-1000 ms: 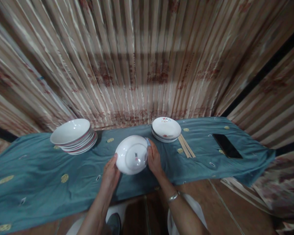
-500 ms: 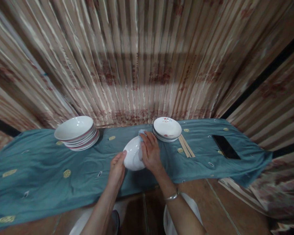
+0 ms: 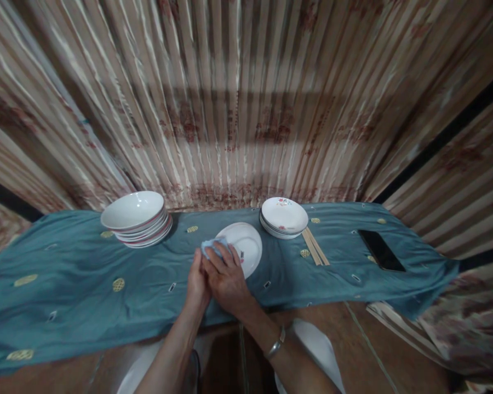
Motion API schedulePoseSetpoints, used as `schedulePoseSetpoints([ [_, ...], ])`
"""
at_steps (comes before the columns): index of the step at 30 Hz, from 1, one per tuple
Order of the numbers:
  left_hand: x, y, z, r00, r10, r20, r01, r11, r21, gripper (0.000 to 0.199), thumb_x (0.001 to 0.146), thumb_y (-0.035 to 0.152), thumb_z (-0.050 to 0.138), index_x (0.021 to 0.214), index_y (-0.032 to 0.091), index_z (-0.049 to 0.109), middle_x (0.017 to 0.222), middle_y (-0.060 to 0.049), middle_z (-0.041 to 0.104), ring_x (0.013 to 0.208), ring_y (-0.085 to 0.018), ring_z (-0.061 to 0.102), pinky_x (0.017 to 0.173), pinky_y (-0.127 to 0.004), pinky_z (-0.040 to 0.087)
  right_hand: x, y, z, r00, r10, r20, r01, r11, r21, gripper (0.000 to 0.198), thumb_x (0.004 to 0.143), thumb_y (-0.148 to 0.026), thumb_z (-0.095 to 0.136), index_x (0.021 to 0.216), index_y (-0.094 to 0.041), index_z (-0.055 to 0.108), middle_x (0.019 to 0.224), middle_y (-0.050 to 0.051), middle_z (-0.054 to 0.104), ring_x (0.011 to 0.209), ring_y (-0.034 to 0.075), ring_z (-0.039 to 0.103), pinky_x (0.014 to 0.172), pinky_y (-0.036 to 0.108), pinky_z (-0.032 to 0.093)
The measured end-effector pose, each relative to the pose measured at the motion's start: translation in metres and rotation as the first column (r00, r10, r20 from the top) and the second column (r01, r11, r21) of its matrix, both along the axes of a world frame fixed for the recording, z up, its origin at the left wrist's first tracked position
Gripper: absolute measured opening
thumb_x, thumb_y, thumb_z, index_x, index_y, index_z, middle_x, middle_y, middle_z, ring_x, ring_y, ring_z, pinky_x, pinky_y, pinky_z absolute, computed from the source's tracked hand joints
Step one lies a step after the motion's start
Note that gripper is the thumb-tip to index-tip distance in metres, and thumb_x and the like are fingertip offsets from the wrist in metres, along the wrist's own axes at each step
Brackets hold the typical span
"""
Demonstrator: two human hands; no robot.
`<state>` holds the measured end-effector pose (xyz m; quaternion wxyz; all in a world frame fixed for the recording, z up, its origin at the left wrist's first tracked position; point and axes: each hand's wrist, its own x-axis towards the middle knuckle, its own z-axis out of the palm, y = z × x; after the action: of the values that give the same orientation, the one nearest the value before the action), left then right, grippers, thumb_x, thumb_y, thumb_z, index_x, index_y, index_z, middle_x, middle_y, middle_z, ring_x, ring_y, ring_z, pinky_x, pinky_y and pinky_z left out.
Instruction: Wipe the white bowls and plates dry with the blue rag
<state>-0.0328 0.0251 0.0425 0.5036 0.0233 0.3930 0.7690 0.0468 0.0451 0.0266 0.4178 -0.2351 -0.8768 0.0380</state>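
Note:
A white plate [image 3: 246,245] with a small dark mark is tilted above the cloth, its left edge covered by my hands. My left hand [image 3: 198,282] grips that edge, its fingers mostly out of sight. Pressed over a light blue cloth [image 3: 213,246], my right hand [image 3: 229,276] lies against the plate's left side, right beside my left hand. A silver bracelet [image 3: 276,346] is on my right wrist.
Stacked bowls [image 3: 135,216] stand at the left of the green tablecloth [image 3: 86,306]. Floral plates [image 3: 283,216] are stacked right of centre, beside wooden chopsticks [image 3: 315,247]. A black phone [image 3: 380,250] lies farther right. Pleated curtains [image 3: 238,109] hang behind.
My right hand and the blue cloth have moved left, from the plate's right side to its left edge beside my left hand. The plate has been turned, showing a different face.

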Motion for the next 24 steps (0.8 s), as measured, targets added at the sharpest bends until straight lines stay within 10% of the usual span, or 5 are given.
schedulePoseSetpoints([
  [24,0.0,0.003,0.002,0.988,0.009,-0.157,-0.008,1.0,0.01,0.043,0.043,0.033,0.089,0.074,0.008,0.072,0.073,-0.012,0.074,0.091,-0.032,0.069,0.082,-0.037,0.054,0.029,0.047,0.013,0.963,-0.228,-0.141,0.189,0.951,-0.244,0.043,0.097,-0.024,0.032,0.139,-0.024,0.044,0.14,0.009,0.049,0.134,0.024,0.036,0.112,0.05,0.023],
])
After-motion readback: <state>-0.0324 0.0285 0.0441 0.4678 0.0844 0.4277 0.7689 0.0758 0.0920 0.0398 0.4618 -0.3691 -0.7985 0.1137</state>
